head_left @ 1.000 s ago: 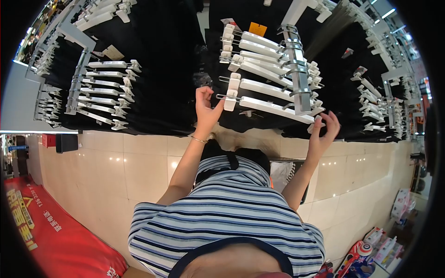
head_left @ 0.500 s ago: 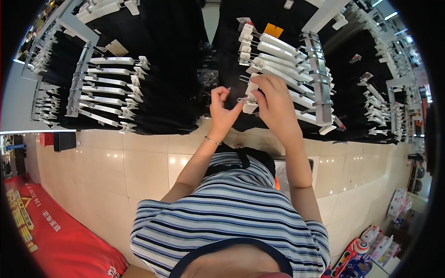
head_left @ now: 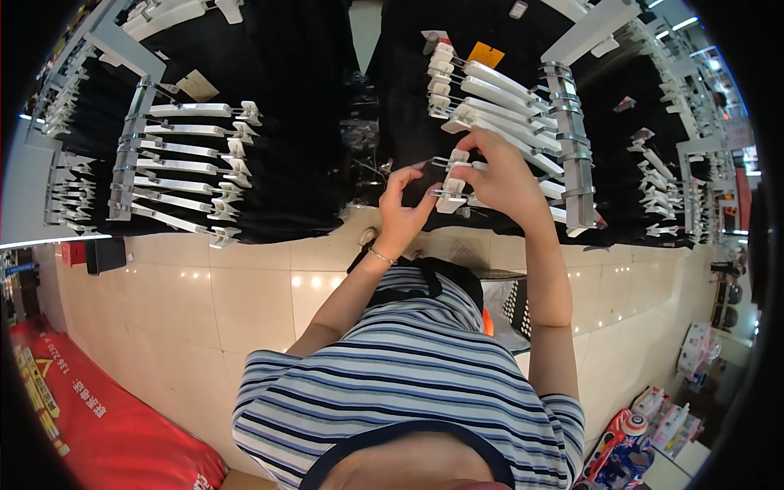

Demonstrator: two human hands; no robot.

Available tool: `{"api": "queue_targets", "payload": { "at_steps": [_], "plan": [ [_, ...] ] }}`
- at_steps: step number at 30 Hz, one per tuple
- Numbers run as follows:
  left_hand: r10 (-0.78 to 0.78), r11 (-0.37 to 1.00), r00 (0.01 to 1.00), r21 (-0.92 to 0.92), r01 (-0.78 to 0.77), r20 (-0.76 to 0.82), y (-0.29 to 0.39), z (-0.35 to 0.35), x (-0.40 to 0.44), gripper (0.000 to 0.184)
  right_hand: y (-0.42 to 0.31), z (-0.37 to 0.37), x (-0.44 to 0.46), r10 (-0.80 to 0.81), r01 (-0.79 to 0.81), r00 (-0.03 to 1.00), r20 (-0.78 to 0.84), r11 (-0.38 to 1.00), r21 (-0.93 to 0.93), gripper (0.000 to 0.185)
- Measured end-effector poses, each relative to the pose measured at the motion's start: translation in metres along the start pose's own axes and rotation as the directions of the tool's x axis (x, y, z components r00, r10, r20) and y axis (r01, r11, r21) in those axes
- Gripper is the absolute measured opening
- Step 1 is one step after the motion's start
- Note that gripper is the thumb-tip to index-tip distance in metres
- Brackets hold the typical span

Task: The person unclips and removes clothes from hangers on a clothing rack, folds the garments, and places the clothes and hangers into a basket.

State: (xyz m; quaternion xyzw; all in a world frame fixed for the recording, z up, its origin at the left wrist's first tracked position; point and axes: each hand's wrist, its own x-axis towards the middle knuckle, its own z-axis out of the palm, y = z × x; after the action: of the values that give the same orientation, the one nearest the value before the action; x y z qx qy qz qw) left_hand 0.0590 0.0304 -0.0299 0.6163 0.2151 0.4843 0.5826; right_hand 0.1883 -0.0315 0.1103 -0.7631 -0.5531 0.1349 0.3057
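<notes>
My right hand (head_left: 508, 181) is closed on a white hanger clip (head_left: 459, 157), its thumb and index finger pinching the plastic. Just to the left, my left hand (head_left: 403, 214) has its fingers curved and its thumb apart from them, the thumb tip beside the metal wire of a lower white clip (head_left: 450, 201). I see nothing held in it. Black garments (head_left: 412, 122) hang below the clips. White clip hangers (head_left: 510, 114) run from here to a metal rail (head_left: 578, 192) on the right; my right hand hides part of them.
To the left, another rail (head_left: 122, 180) carries several white hangers (head_left: 184, 163) with black garments (head_left: 294, 163). An orange tag (head_left: 485, 55) shows at the back. A red printed cover (head_left: 122, 408) lies lower left on the tiled floor (head_left: 253, 286). Boxed goods (head_left: 674, 429) stand lower right.
Both hands have shifted slightly right and down in view. The left index finger has uncurled somewhat, away from its fist-like shape. The right hand remains at the clips.
</notes>
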Motion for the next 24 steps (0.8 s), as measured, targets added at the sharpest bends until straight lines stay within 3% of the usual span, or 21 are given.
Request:
{"api": "queue_targets", "payload": {
  "at_steps": [3, 7, 9, 12, 16, 19, 24],
  "plan": [
    [0.092, 0.994, 0.996, 0.065, -0.091, -0.018, 0.003, 0.003, 0.003, 0.029, 0.009, 0.005, 0.001, 0.118, -0.120, 0.993, 0.022, 0.976, 0.182, 0.027],
    [0.253, 0.921, 0.966, 0.319, -0.223, -0.055, 0.012, 0.003, 0.006, 0.023, 0.005, 0.009, -0.007, 0.101, -0.092, 0.994, -0.047, 0.982, 0.163, 0.028],
    [0.279, 0.888, 0.955, 0.406, -0.216, -0.101, 0.014, 0.004, 0.003, 0.019, -0.004, 0.007, -0.011, 0.117, -0.103, 0.991, -0.069, 0.978, 0.180, 0.028],
    [0.093, 0.990, 0.990, 0.117, -0.080, -0.110, 0.000, 0.004, -0.004, 0.018, -0.004, 0.010, -0.011, 0.101, -0.062, 0.987, -0.123, 0.956, 0.286, 0.029],
    [-0.012, 0.987, 0.996, -0.161, -0.003, -0.092, 0.001, 0.010, -0.008, 0.014, -0.003, 0.009, -0.012, 0.107, -0.083, 0.991, -0.078, 0.961, 0.265, 0.028],
    [-0.065, 0.955, 0.998, -0.289, 0.061, -0.003, 0.009, 0.010, -0.004, 0.013, -0.001, 0.010, -0.014, 0.104, -0.080, 0.991, -0.086, 0.965, 0.248, 0.028],
    [-0.094, 0.947, 0.988, -0.295, 0.126, 0.119, 0.006, -0.002, 0.001, 0.013, -0.003, 0.009, -0.015, 0.072, -0.046, 0.992, -0.104, 0.970, 0.238, 0.028]
  ]
}}
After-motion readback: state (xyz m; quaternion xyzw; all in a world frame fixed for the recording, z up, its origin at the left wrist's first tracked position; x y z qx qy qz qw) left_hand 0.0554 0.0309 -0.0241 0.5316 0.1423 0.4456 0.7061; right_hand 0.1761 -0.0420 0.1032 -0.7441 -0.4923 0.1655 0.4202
